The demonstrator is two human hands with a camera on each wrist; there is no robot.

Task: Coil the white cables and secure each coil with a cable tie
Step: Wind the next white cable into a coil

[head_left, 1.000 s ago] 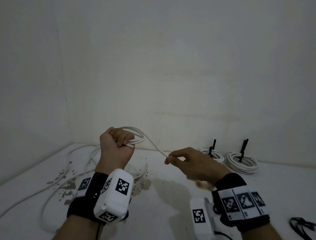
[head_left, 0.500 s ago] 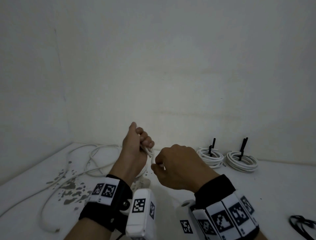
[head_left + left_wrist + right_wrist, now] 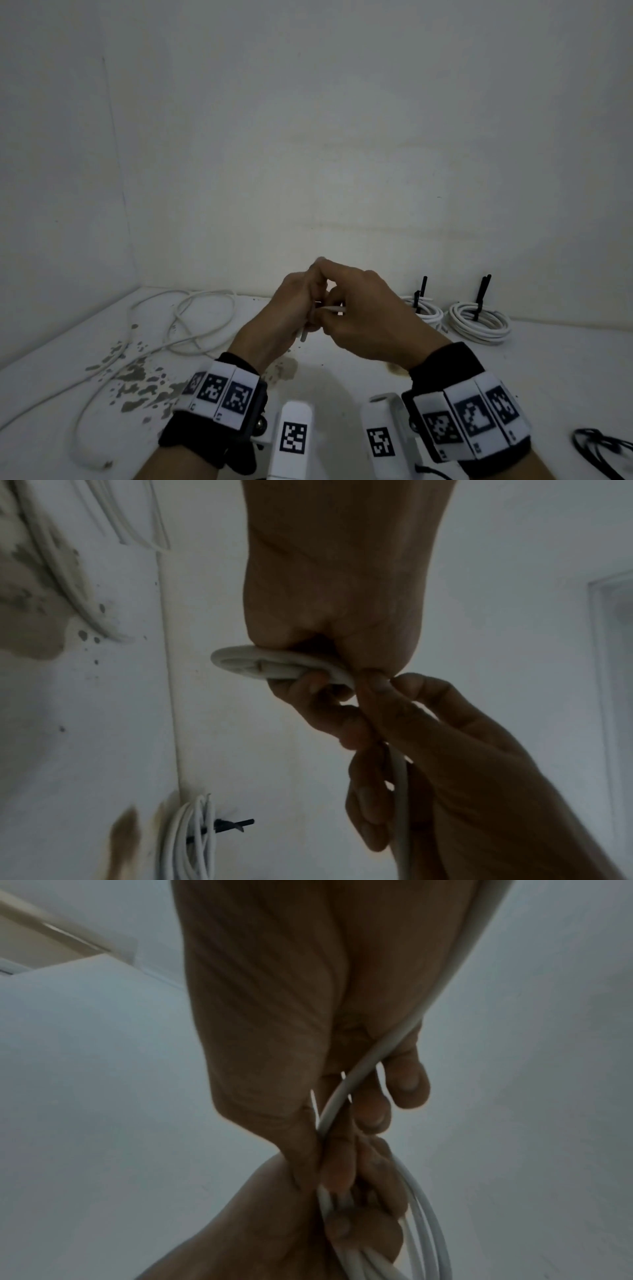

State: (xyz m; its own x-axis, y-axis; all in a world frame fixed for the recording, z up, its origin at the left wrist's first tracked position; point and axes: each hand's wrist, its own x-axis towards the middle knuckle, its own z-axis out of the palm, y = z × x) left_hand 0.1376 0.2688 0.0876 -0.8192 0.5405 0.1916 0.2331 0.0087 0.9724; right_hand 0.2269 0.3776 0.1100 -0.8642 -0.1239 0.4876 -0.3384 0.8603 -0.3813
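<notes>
Both hands meet above the middle of the table. My left hand point(image 3: 301, 308) grips a small bundle of white cable loops point(image 3: 267, 666) in its curled fingers. My right hand point(image 3: 346, 318) pinches a strand of the same white cable point(image 3: 346, 1091) and holds it against the left hand's fingers. A short piece of the cable point(image 3: 330, 309) shows between the two hands. The strand runs down through the right palm point(image 3: 400, 791). The rest of this cable point(image 3: 191, 318) lies loose in curves on the table at the left.
Two tied white coils point(image 3: 479, 322) point(image 3: 424, 311) with upright black ties lie at the back right by the wall. Loose black cable ties point(image 3: 603, 448) sit at the right front. Brown stains point(image 3: 137, 383) mark the table on the left. Walls close the back and left.
The hands were apart with the cable stretched between them. The right hand has moved left to the left hand, bringing the strand onto the bundle, and the left hand has turned over.
</notes>
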